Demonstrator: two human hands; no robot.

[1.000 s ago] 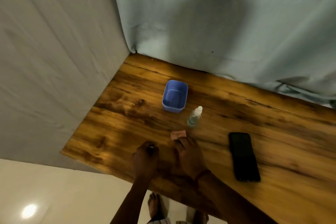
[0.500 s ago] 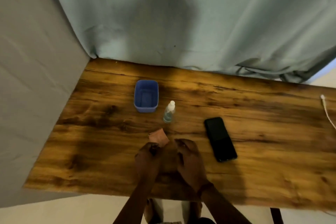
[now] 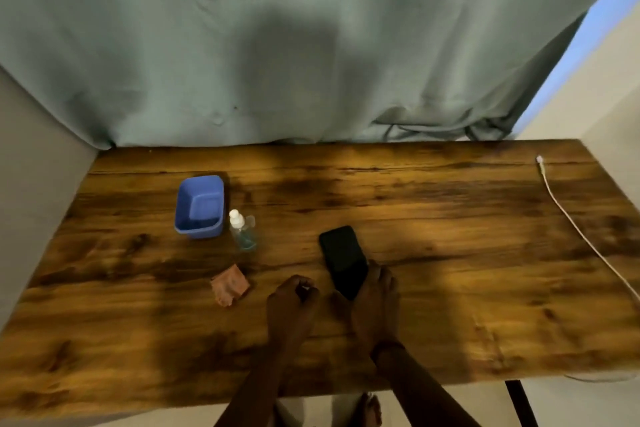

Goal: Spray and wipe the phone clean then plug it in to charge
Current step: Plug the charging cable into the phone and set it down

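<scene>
Wood-grain tabletop [image 3: 450, 288] fills the view, and both hands sit on it near the front edge. The left hand [image 3: 292, 302] rests in a loose fist with its fingers curled, and nothing shows inside them. The right hand [image 3: 375, 305] has the phone [image 3: 341, 253]: its fingers [image 3: 379, 276] curl along the right edge at the near end, and the thumb seems to meet the other side, pinching across the width. The phone lies flat around the middle of the tabletop, screen dark, its far end tipped slightly left. It's a slim black slab, glossy, with rounded corners. I'd judge it stiff, fairly light, slick on the glass and unforgiving if dropped, so the long edges are the place to hold, leaving the face free for wiping. To its left lies a crumpled pinkish cloth [image 3: 230, 286]. Further back a small clear spray bottle [image 3: 242, 232] stands just beside a blue plastic tub [image 3: 200, 206]. Far right, a white charging cable [image 3: 577, 229] trails toward the edge.
</scene>
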